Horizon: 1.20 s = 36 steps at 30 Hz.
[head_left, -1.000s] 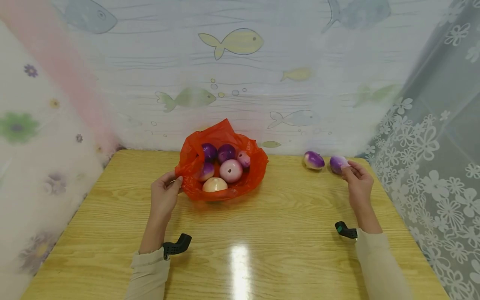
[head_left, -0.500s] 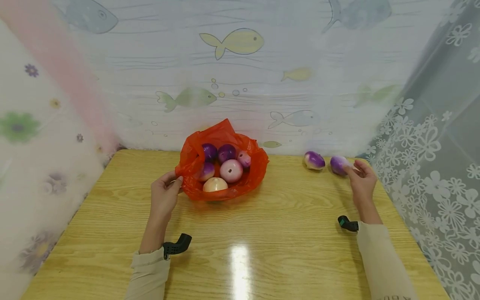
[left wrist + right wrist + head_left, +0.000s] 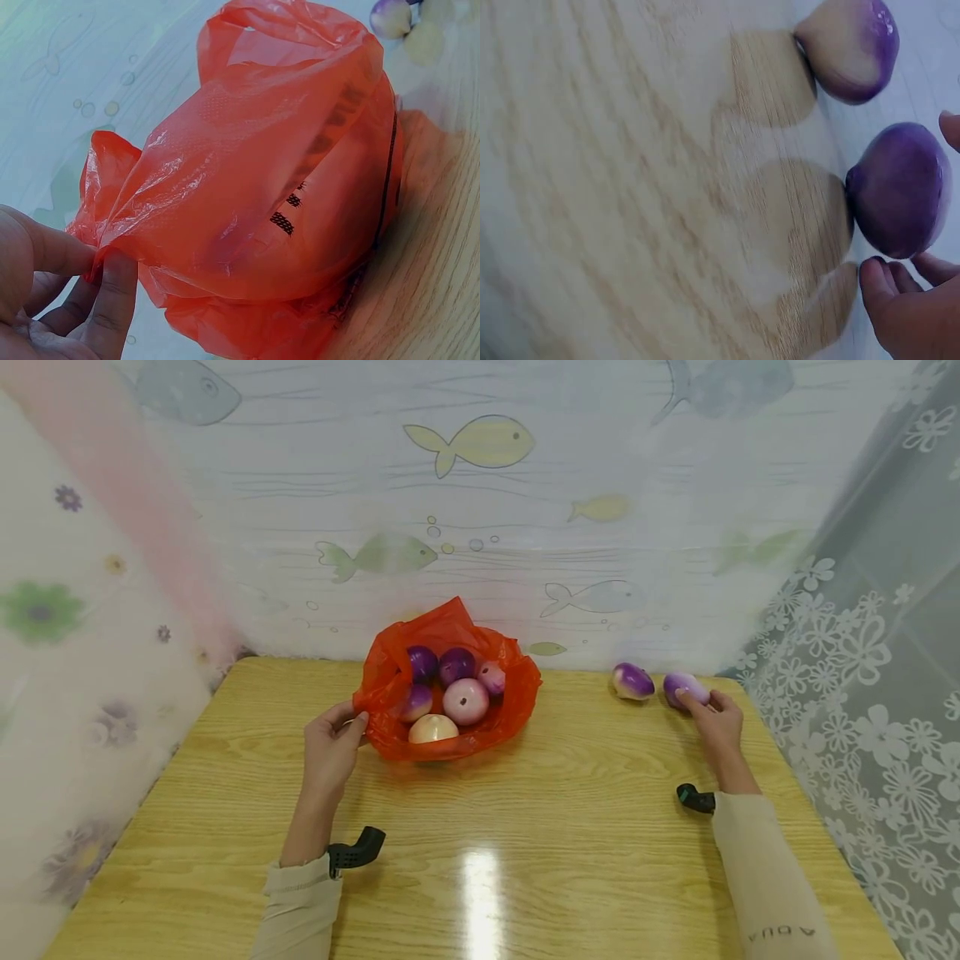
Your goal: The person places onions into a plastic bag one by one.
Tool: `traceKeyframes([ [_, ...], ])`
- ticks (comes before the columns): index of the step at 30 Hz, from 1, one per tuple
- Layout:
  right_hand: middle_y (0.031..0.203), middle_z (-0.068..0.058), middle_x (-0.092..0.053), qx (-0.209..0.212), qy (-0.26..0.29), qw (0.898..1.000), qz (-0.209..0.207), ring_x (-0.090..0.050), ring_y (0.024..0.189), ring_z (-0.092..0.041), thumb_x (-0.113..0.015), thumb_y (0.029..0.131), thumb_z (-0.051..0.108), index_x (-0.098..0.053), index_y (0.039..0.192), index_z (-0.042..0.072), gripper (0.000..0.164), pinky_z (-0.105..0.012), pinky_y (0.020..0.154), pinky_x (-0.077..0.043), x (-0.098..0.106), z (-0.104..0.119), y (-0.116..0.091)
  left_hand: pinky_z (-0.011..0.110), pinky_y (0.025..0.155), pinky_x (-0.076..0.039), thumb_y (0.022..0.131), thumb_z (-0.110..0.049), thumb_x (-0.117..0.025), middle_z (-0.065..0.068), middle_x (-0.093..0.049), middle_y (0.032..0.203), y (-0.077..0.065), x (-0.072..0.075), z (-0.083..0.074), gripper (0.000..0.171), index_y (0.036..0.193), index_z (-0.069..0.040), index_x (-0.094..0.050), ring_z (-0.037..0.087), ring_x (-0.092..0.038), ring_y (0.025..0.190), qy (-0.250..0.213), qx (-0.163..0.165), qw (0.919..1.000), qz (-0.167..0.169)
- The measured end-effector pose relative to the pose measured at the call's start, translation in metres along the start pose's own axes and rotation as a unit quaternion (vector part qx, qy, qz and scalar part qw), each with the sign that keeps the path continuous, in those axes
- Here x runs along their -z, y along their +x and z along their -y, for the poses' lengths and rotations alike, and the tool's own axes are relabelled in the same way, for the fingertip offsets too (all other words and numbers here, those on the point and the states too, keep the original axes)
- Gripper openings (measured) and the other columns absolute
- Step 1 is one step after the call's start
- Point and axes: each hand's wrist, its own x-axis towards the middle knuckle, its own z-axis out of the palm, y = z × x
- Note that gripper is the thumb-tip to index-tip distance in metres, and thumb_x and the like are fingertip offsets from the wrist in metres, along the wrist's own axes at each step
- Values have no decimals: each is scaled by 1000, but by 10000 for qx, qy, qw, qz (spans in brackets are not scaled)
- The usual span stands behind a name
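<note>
A crumpled red plastic bag (image 3: 517, 693) stands open on the table, with several glossy onions inside; some are dark purple, one is pink (image 3: 465, 702), one cream (image 3: 433, 728). My left hand (image 3: 332, 752) pinches the bag's left rim between thumb and fingers, and the left wrist view shows the bunched plastic there. At the far right edge, my right hand (image 3: 718, 727) reaches round a purple-and-white onion (image 3: 684, 687). In the right wrist view the thumb (image 3: 951, 129) stands apart from this onion, while the fingertips (image 3: 877, 281) lie close to its other side.
Another purple-and-white onion (image 3: 633, 682) lies just left of that one. Behind the wooden table (image 3: 570, 827) hangs a fish-patterned curtain (image 3: 480, 510), close to its back edge. A black wrist camera (image 3: 357, 848) sits on each forearm.
My right hand first drew back rightward from the far-right onion, then came in again, thumb in front of it. The left hand and bag stayed put; the head view shifted slightly.
</note>
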Motion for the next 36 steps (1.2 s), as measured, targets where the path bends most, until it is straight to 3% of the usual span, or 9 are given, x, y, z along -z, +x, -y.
traceKeyframes([
  [6, 168, -18, -14, -266, -211, 9993, 164, -19, 154, -28, -66, 93, 54, -9, 162, 4, 103, -36, 125, -23, 4, -1, 8, 17, 76, -58, 104, -3, -54, 17, -60, 119, 1, -1, 2, 29, 130, 8, -61, 0, -68, 86, -54, -11, 10000, -18],
  [11, 167, -21, -14, -241, -522, 9981, 240, -19, 154, -32, -63, 93, 58, -13, 162, 2, 102, -42, 126, -21, 6, 2, 9, 17, 76, -58, 104, -4, -54, 18, -60, 120, 1, -1, 2, 30, 130, 8, -60, 0, -68, 86, -38, -2, 10000, -7],
  [23, 162, -25, -25, -69, -1069, 9937, 323, -33, 140, -33, -63, 91, 62, -32, 156, -3, 97, -43, 117, -34, 7, 2, 13, 16, 77, -58, 103, -3, -54, 17, -61, 118, 2, 0, 2, 30, 130, 9, -60, 0, -68, 87, -34, 22, 10000, 14],
  [28, 158, -22, -35, 80, -1112, 9937, 106, -43, 127, -23, -67, 90, 59, -38, 155, -1, 93, -29, 103, -42, 6, 0, 12, 16, 76, -58, 104, -3, -54, 17, -60, 118, 1, 0, 2, 30, 130, 9, -60, 0, -68, 87, -35, 9, 10000, 21],
  [33, 147, -14, -46, 173, -814, 9965, -115, -49, 110, -7, -75, 87, 53, -41, 154, 3, 90, -12, 87, -42, 4, -1, 10, 16, 76, -58, 104, -3, -53, 19, -60, 120, 1, 0, 2, 30, 130, 9, -60, 0, -68, 87, -20, -21, 10000, 16],
  [36, 146, -13, -47, 197, -620, 9977, -178, -50, 115, -8, -77, 87, 50, -40, 155, 4, 90, -10, 87, -42, 3, 0, 8, 16, 77, -58, 104, -4, -53, 20, -60, 121, 1, 0, 2, 30, 130, 9, -60, -1, -68, 87, 0, 0, 10000, 21],
])
